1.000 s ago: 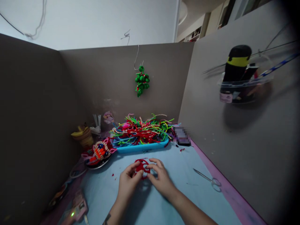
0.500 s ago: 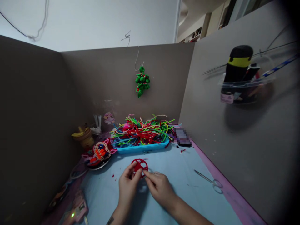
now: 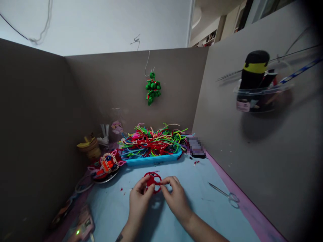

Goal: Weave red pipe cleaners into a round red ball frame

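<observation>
The left hand point(image 3: 141, 198) pinches the round red piece point(image 3: 152, 183) between thumb and fingers; the right hand point(image 3: 176, 198) pinches its right edge. Beyond both hands sits the blue tray point(image 3: 153, 159); scissors point(image 3: 224, 193) lie to their right.

A green ornament point(image 3: 152, 89) hangs from a wire point(image 3: 147, 64). A phone point(image 3: 196, 148) lies flat, and a tub point(image 3: 262, 97) hangs against a partition point(image 3: 227, 117).

Blue-covered table point(image 3: 194, 176) with 1 tray point(image 3: 153, 160), 1 phone point(image 3: 196, 147), 1 plate point(image 3: 107, 180), 1 pair of scissors point(image 3: 219, 189), red scraps point(image 3: 196, 162).
</observation>
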Demonstrator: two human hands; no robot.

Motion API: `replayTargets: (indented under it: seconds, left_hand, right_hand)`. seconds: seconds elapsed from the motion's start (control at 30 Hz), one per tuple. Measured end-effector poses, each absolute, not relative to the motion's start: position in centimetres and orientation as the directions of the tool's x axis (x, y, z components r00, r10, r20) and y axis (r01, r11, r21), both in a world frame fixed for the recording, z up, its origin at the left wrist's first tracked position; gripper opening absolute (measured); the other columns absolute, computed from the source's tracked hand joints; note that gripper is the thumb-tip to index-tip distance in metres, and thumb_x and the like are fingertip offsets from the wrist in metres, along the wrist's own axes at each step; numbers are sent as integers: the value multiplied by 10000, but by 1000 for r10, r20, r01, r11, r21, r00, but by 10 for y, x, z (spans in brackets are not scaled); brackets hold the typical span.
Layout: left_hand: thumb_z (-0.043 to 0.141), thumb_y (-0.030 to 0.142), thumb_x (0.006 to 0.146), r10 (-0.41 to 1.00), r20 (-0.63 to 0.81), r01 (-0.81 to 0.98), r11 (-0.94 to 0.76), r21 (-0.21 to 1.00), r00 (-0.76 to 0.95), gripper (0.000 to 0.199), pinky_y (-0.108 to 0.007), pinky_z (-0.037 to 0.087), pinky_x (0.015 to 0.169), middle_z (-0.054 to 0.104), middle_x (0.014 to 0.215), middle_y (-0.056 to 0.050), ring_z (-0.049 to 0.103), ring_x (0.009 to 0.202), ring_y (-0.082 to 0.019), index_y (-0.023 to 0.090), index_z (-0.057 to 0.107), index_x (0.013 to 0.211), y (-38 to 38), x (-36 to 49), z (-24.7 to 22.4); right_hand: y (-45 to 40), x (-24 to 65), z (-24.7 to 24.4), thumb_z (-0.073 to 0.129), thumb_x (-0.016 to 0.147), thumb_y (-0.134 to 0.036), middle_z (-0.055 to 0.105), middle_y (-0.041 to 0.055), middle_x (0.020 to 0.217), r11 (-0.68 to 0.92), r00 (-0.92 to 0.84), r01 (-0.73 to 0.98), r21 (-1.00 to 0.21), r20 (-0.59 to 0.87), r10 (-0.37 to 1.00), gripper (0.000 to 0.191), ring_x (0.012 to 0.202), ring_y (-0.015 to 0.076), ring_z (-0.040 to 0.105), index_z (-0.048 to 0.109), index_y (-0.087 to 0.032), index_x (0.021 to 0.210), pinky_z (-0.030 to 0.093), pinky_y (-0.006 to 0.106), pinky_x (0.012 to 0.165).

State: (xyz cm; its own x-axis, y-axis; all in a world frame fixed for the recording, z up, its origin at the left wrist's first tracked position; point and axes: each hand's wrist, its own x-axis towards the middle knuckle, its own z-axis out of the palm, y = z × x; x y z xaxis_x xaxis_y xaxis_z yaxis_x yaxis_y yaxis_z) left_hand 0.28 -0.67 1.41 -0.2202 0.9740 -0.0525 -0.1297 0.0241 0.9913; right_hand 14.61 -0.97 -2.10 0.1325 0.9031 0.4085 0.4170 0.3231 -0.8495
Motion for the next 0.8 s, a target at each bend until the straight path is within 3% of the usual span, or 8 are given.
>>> replayTargets:
  seconds: [0.33,0.57,0.7,0.8]
  left_hand:
    - [808,268,541,989,-69,-119,53,992,-134,391,-307,547,673,780,883,-114,703,752,-234,136,757,905,-5,2,10]
    - [843,294,527,990,-90,-164,72,984,-107,443,-272,511,619,764,795,-104,657,655,-184,113,753,921,2,-3,5]
    - [868,296,489,986,-107,-227,75,971,-132,458,-248,488,590,756,737,-76,634,612,-158,125,757,900,5,-5,6]
    - [885,288,454,981,-148,-286,108,952,-122,464,-248,487,601,752,709,-66,639,615,-159,131,761,872,5,-5,8]
  right_hand:
    - [-8,142,-22,513,690,-75,545,-23,747,296,-10,250,-922,303,953,189,744,163,564,481,-216,811,454,257,700]
    - [-8,146,-21,504,716,-81,542,-36,753,261,-89,101,-960,252,964,230,735,146,530,449,-219,891,438,248,690]
    - [-11,145,-15,505,624,-7,546,-24,803,317,-86,158,-935,307,948,304,803,157,544,495,-212,848,439,261,757]
    - [-13,143,-10,529,647,-2,550,-12,800,337,-49,216,-916,334,941,237,798,161,556,543,-203,772,441,258,748]
